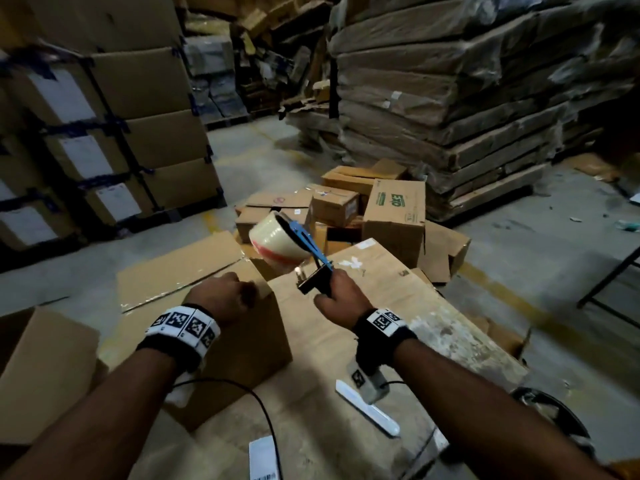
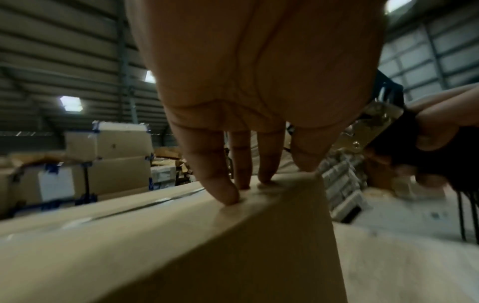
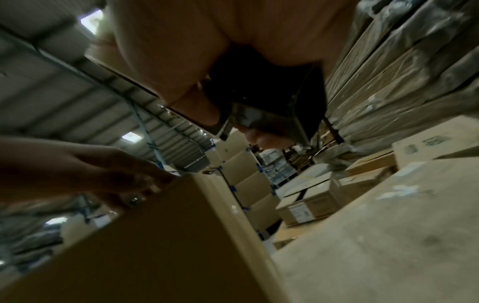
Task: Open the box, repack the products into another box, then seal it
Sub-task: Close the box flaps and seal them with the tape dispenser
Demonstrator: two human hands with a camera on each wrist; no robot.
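A brown cardboard box [image 1: 221, 341] with a clear tape seam along its top stands in front of me. My left hand [image 1: 227, 296] rests on its near right corner. In the left wrist view its fingertips [image 2: 229, 194] press down on the box top [image 2: 155, 231]. My right hand [image 1: 341, 294] grips the black handle of a blue tape dispenser [image 1: 313, 252], held in the air just right of the box. The dispenser's roll of clear tape [image 1: 277, 240] points away from me. The right wrist view shows the dark handle [image 3: 259, 92] in my palm above the box [image 3: 168, 235].
The box stands on a big flat carton [image 1: 398, 327] with a white strip-like tool [image 1: 367, 408] lying on it. An open box [image 1: 41, 368] is at my left. Small cartons [image 1: 394, 209] are piled behind. Stacked cartons [image 1: 104, 133] stand left, and wrapped flat cardboard [image 1: 467, 98] right.
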